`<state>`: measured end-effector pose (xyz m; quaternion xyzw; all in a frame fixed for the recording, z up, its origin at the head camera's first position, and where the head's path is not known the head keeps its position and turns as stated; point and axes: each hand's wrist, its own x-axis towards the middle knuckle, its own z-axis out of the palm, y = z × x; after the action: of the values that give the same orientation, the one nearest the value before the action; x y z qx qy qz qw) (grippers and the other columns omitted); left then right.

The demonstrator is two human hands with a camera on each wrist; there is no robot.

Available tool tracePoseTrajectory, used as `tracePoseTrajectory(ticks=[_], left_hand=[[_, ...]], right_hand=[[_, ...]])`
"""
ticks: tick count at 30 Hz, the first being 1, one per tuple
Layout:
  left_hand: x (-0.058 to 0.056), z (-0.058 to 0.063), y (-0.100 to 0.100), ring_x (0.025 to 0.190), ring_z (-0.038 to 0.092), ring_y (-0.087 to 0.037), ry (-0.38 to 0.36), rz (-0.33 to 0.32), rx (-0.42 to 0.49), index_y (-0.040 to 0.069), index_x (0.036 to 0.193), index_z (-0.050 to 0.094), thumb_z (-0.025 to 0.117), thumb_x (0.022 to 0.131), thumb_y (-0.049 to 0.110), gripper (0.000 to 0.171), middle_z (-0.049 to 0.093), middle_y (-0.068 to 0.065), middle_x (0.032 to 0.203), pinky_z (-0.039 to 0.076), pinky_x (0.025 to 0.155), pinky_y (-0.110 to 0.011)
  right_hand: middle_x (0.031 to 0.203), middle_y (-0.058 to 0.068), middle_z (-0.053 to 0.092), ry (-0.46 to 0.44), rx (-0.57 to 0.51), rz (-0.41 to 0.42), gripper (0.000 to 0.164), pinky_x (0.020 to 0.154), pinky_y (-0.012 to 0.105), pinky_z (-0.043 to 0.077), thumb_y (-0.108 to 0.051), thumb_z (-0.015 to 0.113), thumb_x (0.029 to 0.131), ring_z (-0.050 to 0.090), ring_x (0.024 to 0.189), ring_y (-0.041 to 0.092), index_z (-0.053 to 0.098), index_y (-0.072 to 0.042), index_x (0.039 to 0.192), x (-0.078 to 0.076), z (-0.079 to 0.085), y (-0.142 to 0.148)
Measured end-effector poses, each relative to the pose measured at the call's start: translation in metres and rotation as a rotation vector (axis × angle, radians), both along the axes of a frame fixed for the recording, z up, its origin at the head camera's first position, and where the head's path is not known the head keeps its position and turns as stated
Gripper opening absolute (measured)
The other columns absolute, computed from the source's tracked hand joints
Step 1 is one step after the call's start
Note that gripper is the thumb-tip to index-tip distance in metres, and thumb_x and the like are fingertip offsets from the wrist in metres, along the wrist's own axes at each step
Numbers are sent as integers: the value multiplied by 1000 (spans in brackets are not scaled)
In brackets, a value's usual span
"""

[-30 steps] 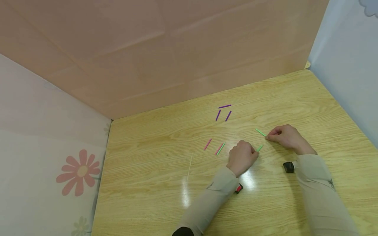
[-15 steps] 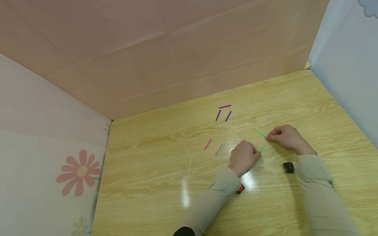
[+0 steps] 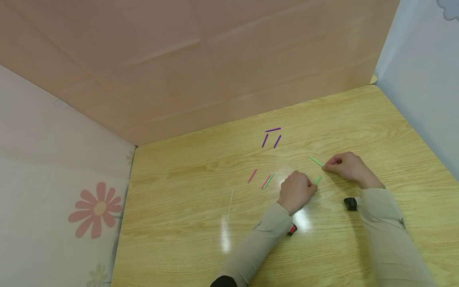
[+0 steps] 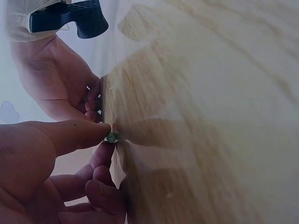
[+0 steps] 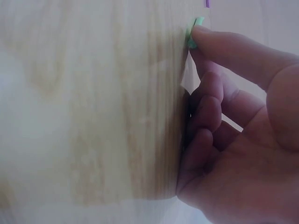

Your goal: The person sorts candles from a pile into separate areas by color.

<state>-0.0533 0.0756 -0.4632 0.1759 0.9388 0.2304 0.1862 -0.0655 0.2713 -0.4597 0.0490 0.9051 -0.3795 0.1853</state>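
Observation:
My left hand [image 3: 297,192] pinches a short green stick [image 3: 317,180] between thumb and index finger, low at the tabletop. In the left wrist view the end of that green stick [image 4: 111,137] shows between the fingertips. To the right, my right hand [image 3: 346,168] pinches the near end of another green stick [image 3: 316,161], which slants up and left. The right wrist view shows this green stick [image 5: 194,37] at the thumb tip, with the other fingers curled beside the table. A pink tip [image 3: 288,176] peeks out behind the left hand, the rest hidden.
Left of my hands lie a pink stick [image 3: 252,175] and a pink stick [image 3: 266,181] side by side with a green one [image 3: 268,181]. Farther back, three purple sticks [image 3: 273,129] form an open-bottomed shape. Panels enclose the wooden table [image 3: 179,167] at the back and sides.
My left hand has shifted slightly right with its green stick, and the pink tip has come into sight behind it. The right hand has stayed in place.

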Motion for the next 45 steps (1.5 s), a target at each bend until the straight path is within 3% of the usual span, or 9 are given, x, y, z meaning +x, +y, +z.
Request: tracePoseTrajectory(ticks=[7, 14, 22, 28, 32, 38, 45], left_hand=[[0, 0, 0, 59, 46, -2, -4, 11, -5, 20, 70, 74, 67, 88, 31, 22, 55, 11, 76, 38, 51, -24], [0, -2, 0, 53, 44, -3, -17, 17, 17, 20, 57, 68, 67, 88, 31, 33, 51, 12, 69, 39, 46, -24], [-1, -2, -1, 53, 44, -3, -32, 21, 18, 19, 59, 69, 66, 88, 32, 32, 51, 12, 70, 39, 46, -24], [-1, 1, -5, 50, 44, -4, -46, 24, 35, 19, 60, 69, 65, 89, 32, 32, 50, 12, 65, 38, 46, -23], [-2, 5, -15, 52, 45, -4, -42, 47, 64, 18, 67, 72, 64, 90, 32, 28, 52, 10, 69, 38, 48, -23], [-5, 11, -42, 70, 50, -5, 10, 104, 77, 15, 80, 73, 65, 89, 33, 22, 58, 7, 83, 39, 55, -22], [-8, 8, -76, 65, 49, -6, 72, 182, 85, 15, 79, 73, 66, 88, 31, 19, 56, 4, 82, 38, 50, -22]], right_hand=[[111, 22, 65, -6, -8, 5, 40, 82, 48, 44, -38, 61, 93, 56, 106, 39, 68, 0, 102, 0, 0, 1], [111, 22, 65, -3, -1, 2, 39, 82, 46, 44, -38, 62, 93, 56, 106, 38, 68, -1, 102, -1, -1, 0], [110, 21, 66, 8, 16, 2, 39, 77, 35, 42, -39, 62, 92, 57, 103, 35, 69, -2, 101, -1, -1, -1], [112, 23, 65, -4, 6, 7, 41, 79, 44, 44, -40, 61, 93, 56, 104, 38, 68, -1, 102, -1, -1, 0], [113, 23, 64, -10, 8, 8, 42, 78, 42, 44, -41, 60, 93, 56, 104, 37, 68, -1, 103, 0, 0, -1], [111, 21, 65, -7, 11, 9, 42, 76, 38, 43, -41, 60, 93, 57, 101, 34, 68, -1, 103, 0, -1, 0], [111, 23, 64, -3, 7, 10, 42, 79, 43, 44, -40, 60, 93, 56, 102, 36, 68, -1, 104, 0, -2, 2]])
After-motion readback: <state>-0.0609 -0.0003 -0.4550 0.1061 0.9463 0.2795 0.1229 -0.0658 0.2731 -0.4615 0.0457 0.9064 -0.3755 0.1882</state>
